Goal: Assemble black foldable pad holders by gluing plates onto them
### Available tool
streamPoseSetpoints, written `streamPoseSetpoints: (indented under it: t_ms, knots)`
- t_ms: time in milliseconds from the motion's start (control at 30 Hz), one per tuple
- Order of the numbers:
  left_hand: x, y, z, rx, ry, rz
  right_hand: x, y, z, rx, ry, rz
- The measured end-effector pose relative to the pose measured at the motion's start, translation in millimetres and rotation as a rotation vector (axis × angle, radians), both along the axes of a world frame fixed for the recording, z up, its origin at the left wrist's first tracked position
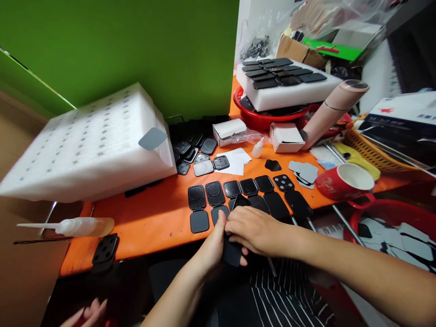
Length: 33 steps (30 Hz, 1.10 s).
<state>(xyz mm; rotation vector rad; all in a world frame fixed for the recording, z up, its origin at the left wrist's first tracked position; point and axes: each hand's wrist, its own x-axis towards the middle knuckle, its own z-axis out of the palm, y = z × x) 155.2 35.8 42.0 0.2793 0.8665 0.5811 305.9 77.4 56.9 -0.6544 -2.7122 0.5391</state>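
While the left hand point(214, 243) is clasping a flat black case point(233, 252), thumb on top and fingers wrapping underneath, I am watching the right hand point(259, 229) bending its fingers over the upper end of it from the 2 o'clock side. The right fingertips are hiding from me, so I cannot tell whether they are pinching the case or only pressing on it. The case is sitting between both hands, in front of the near edge of the orange table point(146, 231), with fingers covering much of its upper part. A perforated black piece point(241, 201) is poking out above the right knuckles; I cannot tell whether it is joining the held case or lying behind it.

At 12 o'clock from the hands, a row of opened hinged cases point(249, 186) is lying on the table, the right hand blocking some lower halves. At 11 o'clock, a dark pile of cases point(192, 152) is blurring together in shadow. A white foam block point(98, 136) is filling 10 o'clock, a grey plate point(153, 139) showing at its corner. A long-nozzled squeeze bottle point(88, 226) is occupying 9 o'clock. At 8 o'clock, the lower edge is cutting off another person's hand point(91, 313). At 3 o'clock, a red tub point(395, 208) of pale plates point(408, 243) is running out of view.
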Motion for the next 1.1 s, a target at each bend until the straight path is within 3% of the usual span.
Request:
streamPoseSetpoints:
  t_ms: [200,367,567,700,833,933,1000,1100]
  knots:
    - [0.3,0.8,-3.1,-0.01,-0.017,0.038,-3.5,5.5,14.1,-0.063,-0.105,0.016]
    - [-3.4,1.9,-6.9,0.029,-0.024,0.006,-9.4,6.4,20.2,-0.006,-0.144,0.0]
    - [-5.6,4.2,0.6,0.08,0.015,0.048,-11.9,7.1,25.3,-0.003,-0.158,-0.064]
    - [-4.5,3.5,4.8,0.045,0.049,0.081,-10.8,3.6,17.6,0.029,-0.131,-0.044]
    - [-4.4,6.4,6.5,0.028,0.034,0.245,-9.2,-3.4,5.2,0.27,-0.048,0.001]
    - [-5.3,9.0,8.9,0.024,-0.012,0.245,-8.6,-6.8,-1.9,0.396,0.035,0.025]
    - [-5.9,9.7,10.3,0.022,-0.025,0.218,-9.5,-8.2,-5.5,0.402,0.105,0.009]
    - [-6.5,9.6,10.2,0.046,0.018,0.232,-13.1,-10.7,-8.0,0.282,0.226,-0.089]
